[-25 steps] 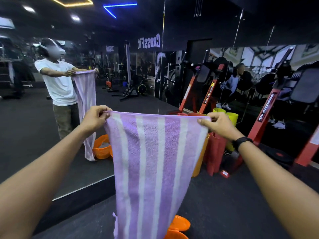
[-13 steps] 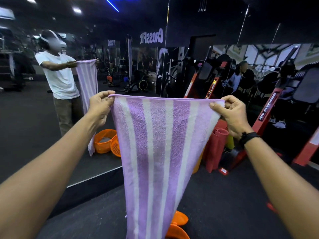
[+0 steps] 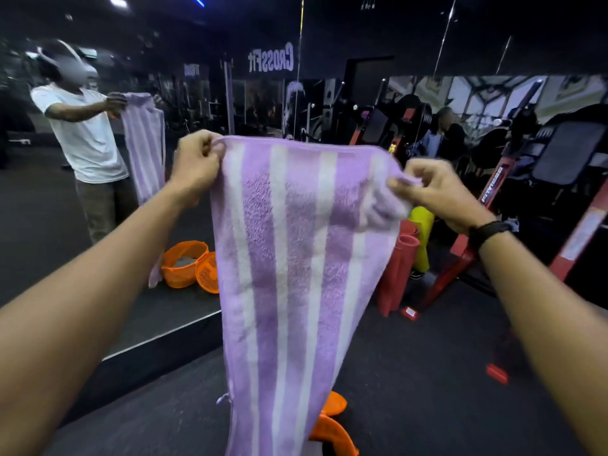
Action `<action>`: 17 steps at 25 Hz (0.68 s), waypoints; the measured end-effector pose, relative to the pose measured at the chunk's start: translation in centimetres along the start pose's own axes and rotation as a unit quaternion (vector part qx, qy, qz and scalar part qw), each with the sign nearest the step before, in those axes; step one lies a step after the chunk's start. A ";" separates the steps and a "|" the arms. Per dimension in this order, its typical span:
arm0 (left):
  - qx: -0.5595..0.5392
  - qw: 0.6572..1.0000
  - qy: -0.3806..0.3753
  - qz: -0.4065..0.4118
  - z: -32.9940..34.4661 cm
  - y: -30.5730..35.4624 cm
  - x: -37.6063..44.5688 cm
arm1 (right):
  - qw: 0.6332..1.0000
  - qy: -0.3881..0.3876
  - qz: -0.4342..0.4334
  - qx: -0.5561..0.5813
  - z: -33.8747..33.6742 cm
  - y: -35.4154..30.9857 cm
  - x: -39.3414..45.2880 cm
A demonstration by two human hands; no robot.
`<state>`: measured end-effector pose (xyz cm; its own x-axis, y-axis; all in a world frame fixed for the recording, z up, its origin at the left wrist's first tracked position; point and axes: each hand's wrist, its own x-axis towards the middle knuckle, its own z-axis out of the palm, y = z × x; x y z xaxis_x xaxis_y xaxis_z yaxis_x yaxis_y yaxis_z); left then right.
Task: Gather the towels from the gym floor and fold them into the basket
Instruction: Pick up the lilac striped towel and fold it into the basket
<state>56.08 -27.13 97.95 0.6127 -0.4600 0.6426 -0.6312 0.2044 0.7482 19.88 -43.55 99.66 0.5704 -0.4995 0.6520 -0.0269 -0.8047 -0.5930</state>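
Observation:
A purple and white striped towel (image 3: 296, 274) hangs lengthwise in front of me at chest height. My left hand (image 3: 197, 162) pinches its top left corner. My right hand (image 3: 434, 189) grips the top right corner, which is bunched and sits lower than the left one. The orange basket (image 3: 332, 432) stands on the dark floor below the towel, mostly hidden behind it, with only its rim showing. The wall mirror at the left reflects me holding the towel and the orange basket with its lid.
A wall mirror (image 3: 82, 241) with a raised black base runs along the left. Red and yellow rolled mats (image 3: 399, 268) stand just right of the towel. Red-framed gym machines (image 3: 493, 199) fill the right side. A seated person shows in the mirror at the back right.
My right hand has dropped and come inward, bunching the towel's top right corner. The top edge is no longer stretched flat and the towel has narrowed.

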 end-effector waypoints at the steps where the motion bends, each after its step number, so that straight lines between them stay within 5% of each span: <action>1: 0.040 0.999 -0.024 0.000 -0.1 -0.5 0.4 | 0.999 -0.043 0.012 -0.023 0.0 -0.1 -0.2; 3: 0.069 0.997 -0.037 0.002 -0.1 -1.2 0.3 | 0.999 0.033 0.014 -0.028 -0.6 -0.1 -0.2; 4: 0.059 0.992 -0.107 -0.001 -0.3 -0.8 -0.5 | 0.998 0.048 0.042 -0.005 -1.2 -0.1 -0.6; 6: 0.003 0.914 -0.400 -0.062 -1.1 1.6 -2.7 | 0.978 -0.126 0.132 0.099 -2.8 -0.4 -1.9; 7: -0.039 0.862 -0.494 -0.108 -1.5 2.5 -3.2 | 0.950 -0.205 0.185 0.143 -3.5 -0.7 -2.5; 8: -0.074 0.846 -0.511 -0.133 -1.7 3.1 -3.4 | 0.943 -0.214 0.206 0.150 -4.0 -0.6 -2.9; 11: -0.067 0.950 -0.275 -0.134 0.0 2.0 -2.7 | 0.986 0.025 0.159 -0.048 -4.0 1.7 -2.8; 13: -0.027 0.984 -0.143 -0.106 1.6 1.0 -2.7 | 0.987 0.065 0.113 -0.090 -3.2 2.8 -2.7; 17: -0.088 0.983 -0.121 -0.106 2.7 0.0 -3.9 | 0.986 0.099 0.109 0.076 -3.4 3.6 -3.9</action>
<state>52.43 -27.63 95.00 0.5775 -0.6963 0.4262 -0.3958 0.2179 0.8921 14.75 -45.57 96.61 0.3931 -0.7200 0.5720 0.0003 -0.6219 -0.7831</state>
